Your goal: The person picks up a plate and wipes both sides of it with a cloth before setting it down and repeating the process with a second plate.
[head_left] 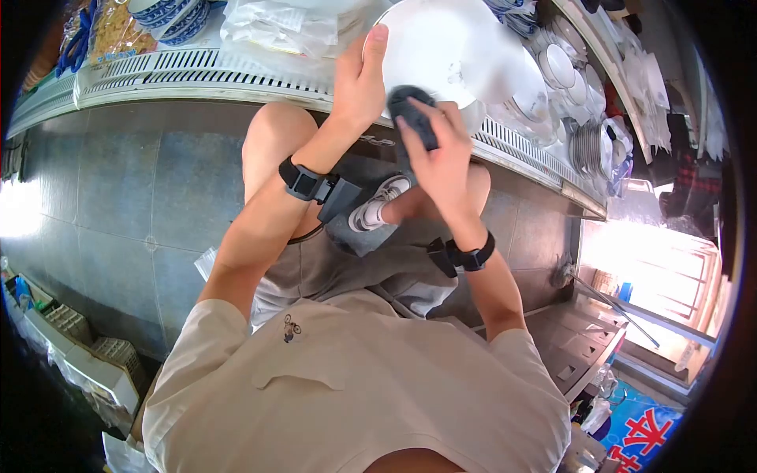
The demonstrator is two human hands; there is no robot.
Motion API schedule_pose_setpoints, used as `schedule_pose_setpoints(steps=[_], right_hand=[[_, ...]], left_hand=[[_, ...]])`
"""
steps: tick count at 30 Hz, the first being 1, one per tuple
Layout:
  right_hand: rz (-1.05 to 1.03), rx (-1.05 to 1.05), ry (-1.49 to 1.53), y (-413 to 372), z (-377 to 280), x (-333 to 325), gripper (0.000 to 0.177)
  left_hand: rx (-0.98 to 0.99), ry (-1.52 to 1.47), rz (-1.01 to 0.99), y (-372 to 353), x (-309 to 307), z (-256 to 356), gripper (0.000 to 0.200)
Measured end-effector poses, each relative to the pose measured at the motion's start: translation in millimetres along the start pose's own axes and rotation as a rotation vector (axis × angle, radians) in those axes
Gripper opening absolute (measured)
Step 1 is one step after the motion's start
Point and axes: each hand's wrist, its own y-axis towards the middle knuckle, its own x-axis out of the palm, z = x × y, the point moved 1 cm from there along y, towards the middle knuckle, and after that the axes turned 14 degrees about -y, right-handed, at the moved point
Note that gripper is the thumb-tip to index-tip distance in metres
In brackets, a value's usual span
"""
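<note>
My left hand (360, 79) grips the left rim of a large white plate (430, 47), thumb on top of the rim and the other fingers out of sight underneath. The plate is tilted over the front edge of the shelf. In my right hand (443, 150) is a dark grey cloth (412, 110), bunched under the fingers against the plate's near edge. Part of the cloth and the plate's right side are smeared by motion.
A slotted metal shelf (189, 67) runs across the front. Blue-patterned bowls (177, 17) and clear plastic packaging (272, 30) lie to the left, white bowls (557, 65) and a stack of plates (590, 147) to the right. A grey tiled floor (118, 189) spreads below.
</note>
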Motion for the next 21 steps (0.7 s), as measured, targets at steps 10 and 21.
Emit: schedule_pose_setpoints(steps=[10,21], right_hand=[[0.199,-0.092,-0.537,26.7,58.5,-49.2,0.047],[0.067,0.006,-0.022,4.0,4.4,0.9,0.034]], left_hand=[[0.049,-0.025,-0.042,-6.2,11.6,4.6,0.062],[0.021,-0.085,0.020,-5.4,7.3,-0.8,0.067]])
